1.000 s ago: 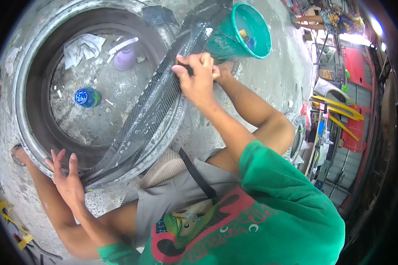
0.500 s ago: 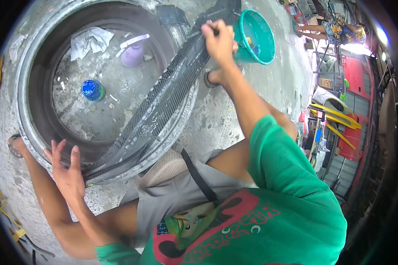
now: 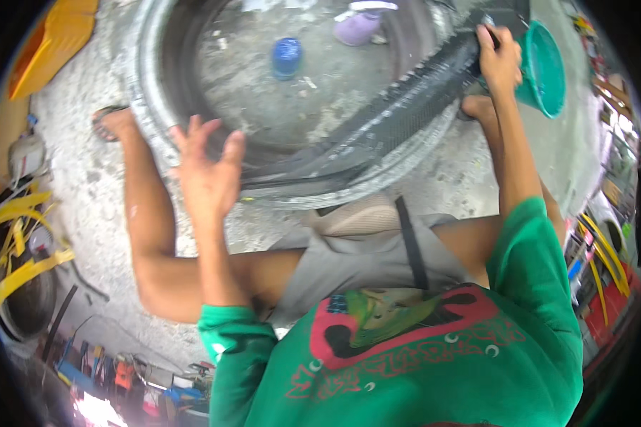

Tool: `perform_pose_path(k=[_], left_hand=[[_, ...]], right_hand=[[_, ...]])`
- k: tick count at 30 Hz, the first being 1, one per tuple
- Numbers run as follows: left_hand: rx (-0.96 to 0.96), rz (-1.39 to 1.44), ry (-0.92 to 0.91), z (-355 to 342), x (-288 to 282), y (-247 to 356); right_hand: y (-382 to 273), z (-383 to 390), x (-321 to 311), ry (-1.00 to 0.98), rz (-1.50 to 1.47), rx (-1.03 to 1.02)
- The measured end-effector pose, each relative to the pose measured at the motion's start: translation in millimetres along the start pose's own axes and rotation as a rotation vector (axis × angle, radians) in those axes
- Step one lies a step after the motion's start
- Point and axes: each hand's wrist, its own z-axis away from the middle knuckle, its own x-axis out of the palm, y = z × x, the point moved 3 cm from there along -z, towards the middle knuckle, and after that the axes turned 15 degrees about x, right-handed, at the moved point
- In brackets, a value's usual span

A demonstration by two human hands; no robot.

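Observation:
A big tire (image 3: pixel 147 78) lies on its side on the floor in front of me. Across its near right part slants a black ribbed rubber strip (image 3: pixel 381 117), its surface looking wet. My right hand (image 3: pixel 502 64) is closed round the strip's raised far end. My left hand (image 3: pixel 210 171) is at the tire's near left rim, fingers spread and gripping nothing. Inside the ring are a blue bottle (image 3: pixel 286 58) and a purple spray bottle (image 3: pixel 358 30) with a white head. The tire's far side is cut off by the view.
A teal bucket (image 3: pixel 545 75) stands just beyond my right hand. An orange plastic piece (image 3: pixel 57 43) is at the far left. Yellow strips (image 3: pixel 25 228) and parts crowd the left, and further yellow pieces (image 3: pixel 605 249) lie at the right. My legs straddle the tire's near side.
My view has swung left, so the tire and both hands appear farther right and higher. The right hand still grips the strip; the left stays open at the rim.

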Motion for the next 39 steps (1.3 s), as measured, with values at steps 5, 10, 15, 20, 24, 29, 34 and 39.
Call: perform_pose_path(k=[5, 10, 15, 20, 24, 29, 34, 39], left_hand=[[-0.043, 0.015, -0.040, -6, -9, 20], [-0.029, 0.046, -0.018, 0, -7, 8], [-0.013, 0.016, -0.050, -7, -7, 18], [-0.030, 0.017, -0.019, -1, -9, 6], [-0.033, 0.009, -0.016, -7, -10, 13], [0.002, -0.008, -0.015, -4, -7, 7], [-0.026, 0.009, -0.014, -4, -7, 8], [0.002, -0.049, -0.023, -7, -9, 12]], right_hand=[[30, -12, -4, -0.133, -0.113, -0.088], [-8, -22, -5, -0.041, 0.018, 0.092], [25, 8, -11, -0.038, -0.126, -0.097], [-51, -9, -10, 0.008, 0.132, 0.251], [8, 27, -3, -0.037, -0.172, -0.100], [-34, -9, -14, -0.012, 0.077, 0.120], [-11, 18, -11, 0.083, 0.117, 0.141], [-22, 0, -16, -0.013, 0.045, 0.094]])
